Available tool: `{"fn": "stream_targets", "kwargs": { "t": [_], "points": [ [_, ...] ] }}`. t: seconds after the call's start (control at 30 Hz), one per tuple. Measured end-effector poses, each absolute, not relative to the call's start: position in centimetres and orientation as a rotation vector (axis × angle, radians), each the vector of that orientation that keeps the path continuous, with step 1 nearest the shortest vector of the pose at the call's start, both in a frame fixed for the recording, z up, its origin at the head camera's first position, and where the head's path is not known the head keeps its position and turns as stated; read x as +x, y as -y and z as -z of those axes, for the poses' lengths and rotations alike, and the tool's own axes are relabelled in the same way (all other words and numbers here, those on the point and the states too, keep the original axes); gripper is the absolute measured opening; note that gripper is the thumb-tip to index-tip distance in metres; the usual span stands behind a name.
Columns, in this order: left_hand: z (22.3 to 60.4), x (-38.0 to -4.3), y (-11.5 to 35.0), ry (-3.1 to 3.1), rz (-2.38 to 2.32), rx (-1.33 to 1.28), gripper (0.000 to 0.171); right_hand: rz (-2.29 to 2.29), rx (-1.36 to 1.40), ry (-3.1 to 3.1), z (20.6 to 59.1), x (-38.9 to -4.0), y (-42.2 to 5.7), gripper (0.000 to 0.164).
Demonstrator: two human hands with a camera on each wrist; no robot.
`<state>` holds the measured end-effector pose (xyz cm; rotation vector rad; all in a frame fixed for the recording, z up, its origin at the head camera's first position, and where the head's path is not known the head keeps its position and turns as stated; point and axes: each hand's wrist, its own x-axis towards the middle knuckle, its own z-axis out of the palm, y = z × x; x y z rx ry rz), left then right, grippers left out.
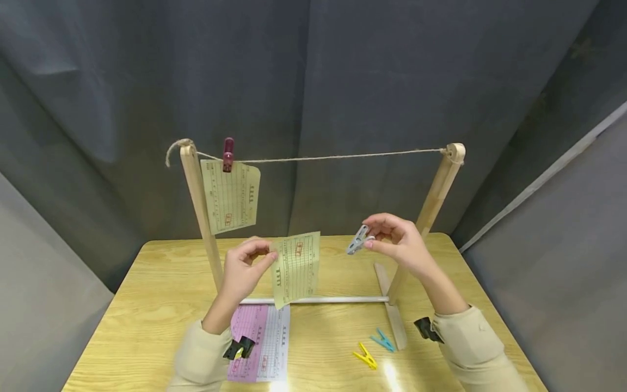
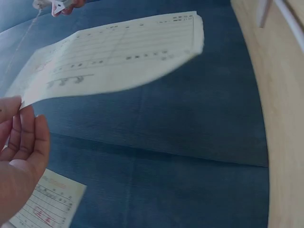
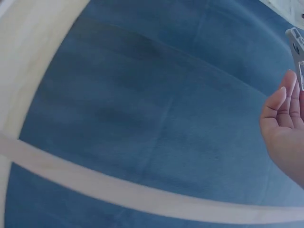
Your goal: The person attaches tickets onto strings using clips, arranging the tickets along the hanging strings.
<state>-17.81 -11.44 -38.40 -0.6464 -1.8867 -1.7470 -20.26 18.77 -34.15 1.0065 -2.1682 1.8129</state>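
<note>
My left hand (image 1: 246, 268) pinches the left edge of a yellow printed slip (image 1: 296, 269), holding it up over the table. In the left wrist view that slip (image 2: 128, 54) bends away from the fingertips. Between thumb and fingers, my right hand (image 1: 399, 242) holds a grey clothespin (image 1: 358, 239), which points down to the left, apart from the slip. The right wrist view shows only part of this clothespin (image 3: 297, 50). Up at the left of a string (image 1: 318, 158), a dark red clothespin (image 1: 228, 155) clips another yellow slip (image 1: 232, 196), which hangs down.
The string runs between two wooden posts (image 1: 436, 190), joined low down by a white rod (image 1: 338, 299). On the wooden table (image 1: 147, 316) lie a pink slip (image 1: 250, 321) and a white slip (image 1: 276, 343), partly behind the left wrist. A yellow clothespin (image 1: 365, 356) and a blue clothespin (image 1: 383, 340) lie near the right foot.
</note>
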Motion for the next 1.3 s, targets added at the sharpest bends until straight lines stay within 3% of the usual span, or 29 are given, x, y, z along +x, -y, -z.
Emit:
{"fn": "stream_targets", "kwargs": {
  "t": [0.47, 1.03, 1.3],
  "points": [
    [34.1, -19.0, 11.3, 1.757, 1.742, -0.659, 0.021, -1.82, 1.05, 2.007, 28.2, -20.3, -16.4, 0.03],
    [31.1, -20.2, 11.5, 1.668, 1.809, -0.639, 0.016, -1.877, 1.1, 1.842, 23.3, -20.9, -14.4, 0.035],
    [30.3, -20.8, 11.7, 1.663, 1.895, -0.531, 0.013, -1.984, 1.035, 1.818, 21.6, -21.6, -12.9, 0.029]
  ]
}}
